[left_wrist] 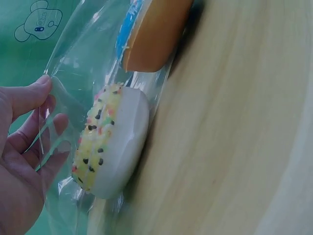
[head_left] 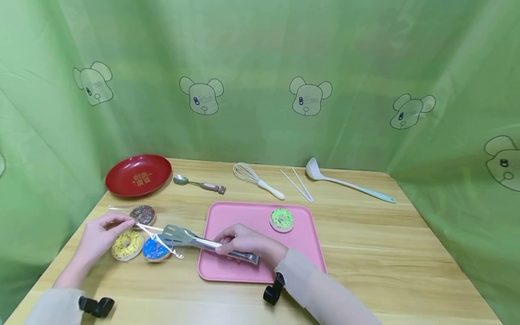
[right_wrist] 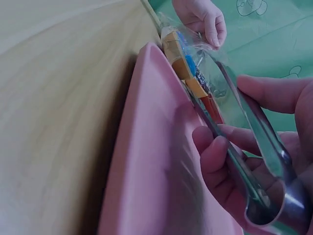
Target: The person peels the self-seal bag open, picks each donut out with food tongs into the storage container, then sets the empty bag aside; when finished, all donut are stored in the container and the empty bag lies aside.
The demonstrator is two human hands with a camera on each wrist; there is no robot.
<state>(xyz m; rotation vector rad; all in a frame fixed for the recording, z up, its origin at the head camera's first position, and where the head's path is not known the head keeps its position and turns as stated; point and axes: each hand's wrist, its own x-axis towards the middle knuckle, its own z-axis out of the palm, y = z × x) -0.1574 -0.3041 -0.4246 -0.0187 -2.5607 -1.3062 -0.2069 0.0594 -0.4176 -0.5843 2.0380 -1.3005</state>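
Note:
At the left, my left hand pinches the edge of a clear plastic bag between thumb and fingers. Inside the bag lie a yellow sprinkled donut, a blue one and a dark brown one. My right hand grips metal tongs over the pink tray. The arms of the tongs stand apart in the right wrist view, and their tips reach the bag's mouth close above the blue donut. A green sprinkled donut lies on the tray.
Behind, from left to right, lie a red plate, a spoon, a whisk, two white sticks and a ladle. A green curtain hangs around the wooden table.

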